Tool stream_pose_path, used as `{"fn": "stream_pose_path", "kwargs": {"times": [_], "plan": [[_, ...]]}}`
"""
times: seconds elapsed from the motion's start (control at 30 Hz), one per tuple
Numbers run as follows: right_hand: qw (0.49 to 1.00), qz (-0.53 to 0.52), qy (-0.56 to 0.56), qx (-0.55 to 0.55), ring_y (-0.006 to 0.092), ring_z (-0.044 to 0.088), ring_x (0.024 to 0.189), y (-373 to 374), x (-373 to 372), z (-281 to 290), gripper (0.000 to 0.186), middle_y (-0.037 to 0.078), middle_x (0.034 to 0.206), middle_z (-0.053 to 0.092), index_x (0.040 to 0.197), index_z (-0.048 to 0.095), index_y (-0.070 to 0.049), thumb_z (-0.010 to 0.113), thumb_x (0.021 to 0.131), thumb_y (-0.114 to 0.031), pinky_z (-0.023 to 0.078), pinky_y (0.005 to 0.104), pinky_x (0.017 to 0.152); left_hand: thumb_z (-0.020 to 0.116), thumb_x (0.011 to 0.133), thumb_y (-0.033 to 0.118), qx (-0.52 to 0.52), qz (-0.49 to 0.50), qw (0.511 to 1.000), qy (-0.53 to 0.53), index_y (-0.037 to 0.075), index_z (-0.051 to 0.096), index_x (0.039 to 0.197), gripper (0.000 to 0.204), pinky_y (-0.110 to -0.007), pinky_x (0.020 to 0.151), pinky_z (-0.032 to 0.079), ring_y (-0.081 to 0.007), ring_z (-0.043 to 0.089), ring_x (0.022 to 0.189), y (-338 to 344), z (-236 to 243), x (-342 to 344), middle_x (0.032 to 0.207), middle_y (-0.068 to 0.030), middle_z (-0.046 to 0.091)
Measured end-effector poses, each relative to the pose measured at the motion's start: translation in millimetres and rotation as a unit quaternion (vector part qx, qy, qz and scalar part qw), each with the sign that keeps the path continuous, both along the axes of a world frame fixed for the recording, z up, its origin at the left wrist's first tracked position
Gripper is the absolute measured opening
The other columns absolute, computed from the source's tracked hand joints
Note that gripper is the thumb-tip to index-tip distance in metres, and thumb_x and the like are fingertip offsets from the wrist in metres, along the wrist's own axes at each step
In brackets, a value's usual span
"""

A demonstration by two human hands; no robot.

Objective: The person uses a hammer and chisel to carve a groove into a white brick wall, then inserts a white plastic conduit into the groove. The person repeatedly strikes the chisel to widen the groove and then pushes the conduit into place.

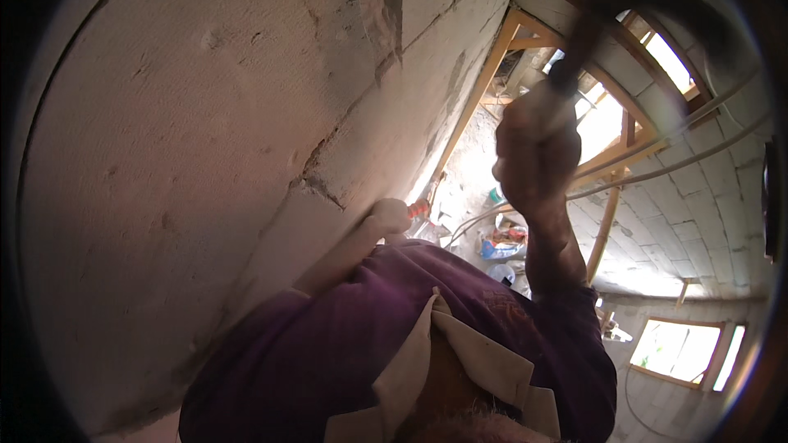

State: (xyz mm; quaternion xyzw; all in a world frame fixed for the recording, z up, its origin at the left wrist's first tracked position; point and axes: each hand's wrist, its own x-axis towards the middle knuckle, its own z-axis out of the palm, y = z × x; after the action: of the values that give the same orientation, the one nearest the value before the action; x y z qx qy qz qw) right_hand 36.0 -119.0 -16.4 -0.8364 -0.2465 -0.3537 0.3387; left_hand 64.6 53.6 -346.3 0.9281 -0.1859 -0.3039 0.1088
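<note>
A cracked block wall (205, 115) fills the left. Low against it, the left hand (390, 217) has its fingers closed on an orange-red ribbed object (419, 209). Further right, the right hand (538, 143) is raised, fingers wrapped around the handle of a dark, motion-blurred hammer (584, 39), near wooden framing (626, 154).

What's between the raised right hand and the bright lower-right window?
In the head view, pale cables, a wooden pole and a block wall show between them.
</note>
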Motion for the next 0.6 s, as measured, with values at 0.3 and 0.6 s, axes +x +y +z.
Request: {"fn": "stream_pose_path", "kwargs": {"times": [0.3, 0.6], "plan": [[0.987, -0.047, 0.128, -0.087, 0.0304, 0.063, 0.065, 10, -13, -20, 0.027, 0.016, 0.078, 0.056, 0.106, 0.053, -0.002, 0.06, 0.098, -0.027, 0.052, 0.0383, 0.057, 0.056, 0.084, 0.028, 0.009, -0.002, 1.0, -0.011, 0.006, 0.071, 0.111, 0.038, -0.042, 0.083, 0.052, -0.034, 0.069, 0.092, -7, -3, -14, 0.094, -0.0209, 0.07], [0.949, -0.027, 0.313, -0.01, 0.0432, 0.066, 0.062, 10, -5, -15, 0.036, 0.023, 0.067, 0.062, 0.116, 0.044, 0.002, 0.058, 0.098, -0.027, 0.052, 0.0455, 0.053, 0.05, 0.087, 0.026, -0.019, 0.02, 1.0, 0.007, -0.002, 0.074, 0.096, 0.038, -0.043, 0.086, 0.052, -0.0352, 0.07, 0.096, -19, 15, -18, 0.099, -0.0236, 0.071]]}}
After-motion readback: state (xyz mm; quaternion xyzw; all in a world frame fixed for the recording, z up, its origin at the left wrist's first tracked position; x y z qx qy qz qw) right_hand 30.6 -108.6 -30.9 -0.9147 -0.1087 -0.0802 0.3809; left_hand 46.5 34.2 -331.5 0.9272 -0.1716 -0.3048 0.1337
